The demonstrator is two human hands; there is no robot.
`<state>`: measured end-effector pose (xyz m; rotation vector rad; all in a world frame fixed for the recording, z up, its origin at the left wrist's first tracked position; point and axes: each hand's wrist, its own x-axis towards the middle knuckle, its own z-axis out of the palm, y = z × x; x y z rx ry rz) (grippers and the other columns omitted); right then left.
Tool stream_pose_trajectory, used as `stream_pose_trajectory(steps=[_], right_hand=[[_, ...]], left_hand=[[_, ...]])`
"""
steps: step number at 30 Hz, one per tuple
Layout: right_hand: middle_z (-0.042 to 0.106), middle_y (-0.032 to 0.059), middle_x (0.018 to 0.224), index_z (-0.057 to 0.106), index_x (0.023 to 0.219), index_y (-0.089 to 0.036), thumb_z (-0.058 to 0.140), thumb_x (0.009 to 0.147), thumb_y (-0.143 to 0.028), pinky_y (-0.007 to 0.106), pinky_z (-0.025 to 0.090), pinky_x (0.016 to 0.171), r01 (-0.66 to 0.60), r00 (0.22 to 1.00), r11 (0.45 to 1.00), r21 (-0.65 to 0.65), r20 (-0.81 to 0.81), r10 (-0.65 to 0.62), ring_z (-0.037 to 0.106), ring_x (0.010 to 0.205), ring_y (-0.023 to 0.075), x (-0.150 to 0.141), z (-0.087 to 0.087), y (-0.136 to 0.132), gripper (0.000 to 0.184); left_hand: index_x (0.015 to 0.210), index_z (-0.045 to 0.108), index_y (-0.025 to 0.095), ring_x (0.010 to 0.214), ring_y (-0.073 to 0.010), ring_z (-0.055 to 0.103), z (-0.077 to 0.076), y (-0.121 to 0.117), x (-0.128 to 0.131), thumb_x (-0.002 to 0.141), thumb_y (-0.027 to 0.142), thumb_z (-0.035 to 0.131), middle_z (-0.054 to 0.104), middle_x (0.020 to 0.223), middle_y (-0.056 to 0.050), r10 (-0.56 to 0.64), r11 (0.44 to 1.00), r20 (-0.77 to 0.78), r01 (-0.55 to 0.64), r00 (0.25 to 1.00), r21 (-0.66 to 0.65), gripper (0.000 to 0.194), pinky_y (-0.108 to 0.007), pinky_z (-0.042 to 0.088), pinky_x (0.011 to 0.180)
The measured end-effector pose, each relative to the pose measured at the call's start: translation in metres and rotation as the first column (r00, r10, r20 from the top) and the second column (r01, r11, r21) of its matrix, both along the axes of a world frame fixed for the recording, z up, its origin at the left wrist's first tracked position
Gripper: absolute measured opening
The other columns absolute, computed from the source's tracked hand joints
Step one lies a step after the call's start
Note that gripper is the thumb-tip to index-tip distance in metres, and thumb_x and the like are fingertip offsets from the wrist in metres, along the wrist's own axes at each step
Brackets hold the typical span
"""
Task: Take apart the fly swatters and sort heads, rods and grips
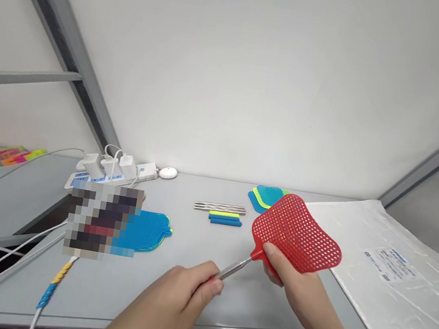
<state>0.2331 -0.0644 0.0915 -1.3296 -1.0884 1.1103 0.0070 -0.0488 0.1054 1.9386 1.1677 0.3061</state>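
A red fly swatter (298,235) with a perforated head is held over the front of the table. My right hand (289,274) pinches the base of its head, thumb on top. The metal rod of the swatter runs down to the left into my left hand (184,299), whose fingers are wrapped round the handle end. A bit of red shows in that grip; the rest of the handle is hidden. Behind my hands lie several metal rods (219,208), with yellow and blue handle sleeves (225,222) just in front of them.
Blue and yellow swatter heads (268,196) lie at the back, and more blue ones (147,232) at the left. A power strip (146,171) with chargers and white cables stands back left. White plastic packaging (405,285) covers the right side. Grey metal posts (64,20) frame the table.
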Motion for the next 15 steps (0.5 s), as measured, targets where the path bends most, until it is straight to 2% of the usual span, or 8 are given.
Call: stream_pose_trajectory(steps=[1,2,3,5,6,7,9,15], right_hand=[[0.043,-0.0021,0.067,0.051,0.072,-0.020,0.060,0.088,-0.053,0.027,0.031,0.054,0.012,1.000,1.000,0.001,-0.012,-0.012,0.037,0.061,0.0121,0.002,-0.002,0.001,0.037],[0.040,-0.0026,0.066,0.048,0.069,-0.021,0.059,0.089,-0.053,0.027,0.029,0.053,0.015,1.000,1.000,0.013,-0.028,-0.014,0.035,0.060,0.0118,0.003,-0.004,0.002,0.039],[0.038,-0.0031,0.064,0.045,0.067,-0.021,0.057,0.090,-0.053,0.027,0.028,0.053,0.007,0.999,1.000,0.028,-0.038,-0.006,0.033,0.058,0.0115,0.004,-0.005,0.002,0.041],[0.035,-0.0037,0.062,0.043,0.065,-0.021,0.054,0.092,-0.054,0.028,0.027,0.053,0.002,0.999,0.999,0.050,-0.033,-0.001,0.031,0.057,0.0112,0.006,-0.006,0.001,0.044],[0.035,-0.0038,0.061,0.044,0.065,-0.021,0.053,0.092,-0.054,0.028,0.026,0.053,0.016,0.999,0.998,0.055,-0.030,-0.014,0.031,0.056,0.0111,0.007,-0.006,-0.001,0.044],[0.035,-0.0038,0.062,0.045,0.066,-0.021,0.054,0.092,-0.054,0.028,0.026,0.052,0.041,0.999,0.998,0.055,-0.031,-0.040,0.031,0.056,0.0111,0.007,-0.006,-0.003,0.043],[0.037,-0.0036,0.062,0.048,0.067,-0.021,0.057,0.090,-0.054,0.028,0.025,0.052,0.095,0.995,0.994,0.050,-0.040,-0.094,0.032,0.056,0.0113,0.008,-0.006,-0.007,0.041],[0.044,-0.0013,0.062,0.052,0.064,-0.020,0.059,0.087,-0.054,0.029,0.030,0.052,0.191,0.981,0.980,0.061,-0.021,-0.190,0.038,0.056,0.0123,0.010,-0.009,-0.019,0.041]], left_hand=[[0.085,0.055,0.023,0.055,-0.0134,0.043,-0.002,-0.001,0.005,0.101,0.040,0.035,0.049,0.062,0.003,0.035,0.973,-0.106,-0.010,0.994,0.230,0.031,-0.025,0.023,0.052],[0.084,0.054,0.023,0.053,-0.0141,0.044,-0.005,-0.003,0.010,0.101,0.034,0.036,0.051,0.062,0.003,0.074,0.901,-0.193,0.017,0.978,0.434,0.027,-0.027,0.020,0.050],[0.083,0.054,0.024,0.049,-0.0148,0.043,-0.008,-0.003,0.015,0.100,0.029,0.037,0.052,0.061,0.003,0.115,0.800,-0.253,0.062,0.961,0.597,0.024,-0.029,0.016,0.049],[0.085,0.054,0.024,0.043,-0.0159,0.041,-0.014,-0.003,0.024,0.098,0.022,0.039,0.052,0.059,0.003,0.194,0.574,-0.300,0.139,0.934,0.807,0.020,-0.031,0.011,0.048],[0.085,0.054,0.024,0.042,-0.0164,0.041,-0.017,-0.003,0.027,0.097,0.019,0.041,0.051,0.059,0.003,0.226,0.483,-0.299,0.161,0.927,0.861,0.019,-0.032,0.010,0.048],[0.085,0.054,0.023,0.043,-0.0168,0.042,-0.019,-0.002,0.031,0.096,0.017,0.042,0.051,0.059,0.003,0.247,0.421,-0.294,0.171,0.923,0.891,0.018,-0.032,0.011,0.048],[0.086,0.053,0.023,0.044,-0.0172,0.045,-0.022,0.001,0.036,0.095,0.014,0.043,0.051,0.059,0.003,0.254,0.381,-0.286,0.176,0.924,0.908,0.016,-0.031,0.014,0.047],[0.081,0.045,0.024,0.048,-0.0172,0.053,-0.022,-0.002,0.043,0.097,0.019,0.042,0.054,0.062,0.004,0.153,0.490,-0.262,0.157,0.953,0.857,0.018,-0.031,0.020,0.046]])
